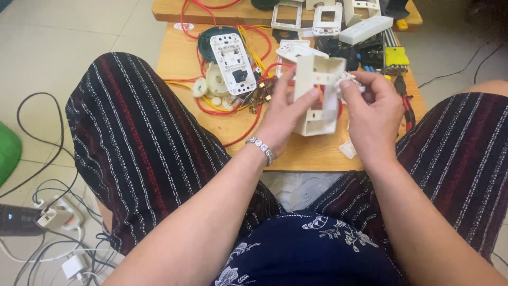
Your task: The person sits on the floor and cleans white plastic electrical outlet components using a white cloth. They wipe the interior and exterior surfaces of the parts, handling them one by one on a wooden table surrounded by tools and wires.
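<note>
**White switch box held over the low wooden table**

The white switch box (317,95) sits upright in the left hand (283,114), fingers wrapped around its side, above the wooden table (180,58). The right hand (373,108) pinches a small white part (349,80) at the box's upper edge. Red wires (241,135) and a white socket plate (233,62) lie just beside them.

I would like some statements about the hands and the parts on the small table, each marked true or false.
1. The left hand holds a cream plastic switch box. True.
2. The right hand rests flat on the wooden table. False: it is raised at the box, pinching a small white part.
3. Red wires lie on the table. True.
4. The left wrist is bare. False: it wears a beaded bracelet.
5. A white socket plate lies behind the hands. True.
</note>
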